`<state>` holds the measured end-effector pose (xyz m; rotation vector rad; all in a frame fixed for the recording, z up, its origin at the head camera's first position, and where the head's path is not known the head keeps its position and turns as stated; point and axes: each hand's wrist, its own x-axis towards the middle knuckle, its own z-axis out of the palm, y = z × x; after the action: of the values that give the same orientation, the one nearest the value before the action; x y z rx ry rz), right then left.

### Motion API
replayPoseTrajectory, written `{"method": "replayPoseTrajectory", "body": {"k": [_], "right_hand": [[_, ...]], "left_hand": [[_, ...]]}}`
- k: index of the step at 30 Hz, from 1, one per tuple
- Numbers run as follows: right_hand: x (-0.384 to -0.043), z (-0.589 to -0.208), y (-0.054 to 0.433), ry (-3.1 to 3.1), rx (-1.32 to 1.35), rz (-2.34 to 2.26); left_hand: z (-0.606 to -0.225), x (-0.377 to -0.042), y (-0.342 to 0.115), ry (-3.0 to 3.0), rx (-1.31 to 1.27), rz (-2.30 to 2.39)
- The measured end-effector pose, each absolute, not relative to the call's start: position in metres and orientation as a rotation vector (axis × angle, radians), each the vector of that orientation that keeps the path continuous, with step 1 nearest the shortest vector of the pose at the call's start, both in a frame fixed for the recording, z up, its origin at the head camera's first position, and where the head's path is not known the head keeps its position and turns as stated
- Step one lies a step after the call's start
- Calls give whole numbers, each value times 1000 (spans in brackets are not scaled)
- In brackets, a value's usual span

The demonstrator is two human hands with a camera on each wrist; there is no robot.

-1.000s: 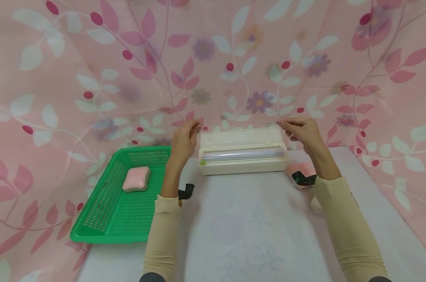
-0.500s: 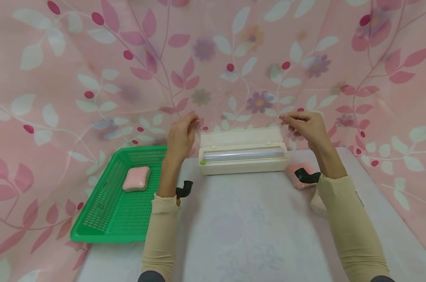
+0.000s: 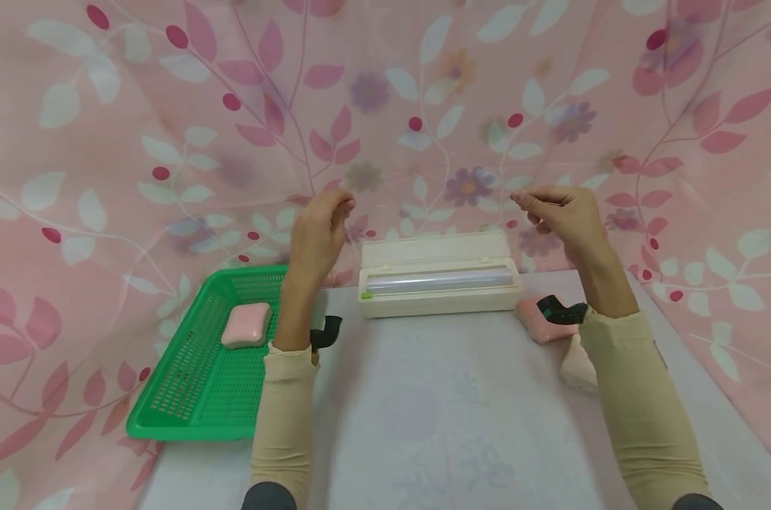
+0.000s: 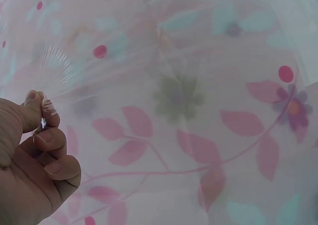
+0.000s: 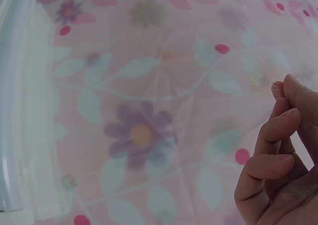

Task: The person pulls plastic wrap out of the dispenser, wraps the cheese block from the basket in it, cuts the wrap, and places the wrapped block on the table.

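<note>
The left hand (image 3: 318,237) and right hand (image 3: 564,219) each pinch clear film (image 4: 159,81) above the uncovered dispenser (image 3: 439,303) near the far edge of the tabletop (image 3: 417,397). Drawn out, it seems not yet cut free; a pink bar (image 3: 246,326) lies in the green basket (image 3: 188,432).

We are viewing a dispenser box (image 3: 439,303) standing midway along the back edge of the table (image 3: 417,453), with a roll (image 3: 439,281) lying inside. At the left edge, a basket (image 3: 194,431) is holding one block (image 3: 247,326). Right of the box, a second block (image 3: 541,330) is lying behind a third block (image 3: 578,367).

Box (image 3: 439,302) — cream; backdrop (image 3: 385,120) — pink floral.
</note>
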<state>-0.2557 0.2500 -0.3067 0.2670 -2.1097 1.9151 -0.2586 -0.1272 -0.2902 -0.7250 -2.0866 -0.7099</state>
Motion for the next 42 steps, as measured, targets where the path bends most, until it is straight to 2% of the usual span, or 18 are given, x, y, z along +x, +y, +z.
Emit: {"method": "replayPoseTrajectory", "body": {"k": [7, 14, 25, 32, 42], "right_hand": [[-252, -294, 249, -2024, 304, 1973], [-244, -283, 249, -1823, 477, 2103], [-222, -264, 247, -1723, 549, 2103], [-211, -248, 249, -1591, 710, 2114], [-184, -239, 256, -1673, 697, 2098]], "left_hand": [[-275, -253, -128, -2050, -738, -685], [-260, -245, -128, -2012, -763, -659], [-240, -225, -132, -1942, -806, -602], [-223, -207, -130, -1866, -821, -587], [-216, -189, -131, -1801, -894, -697]]}}
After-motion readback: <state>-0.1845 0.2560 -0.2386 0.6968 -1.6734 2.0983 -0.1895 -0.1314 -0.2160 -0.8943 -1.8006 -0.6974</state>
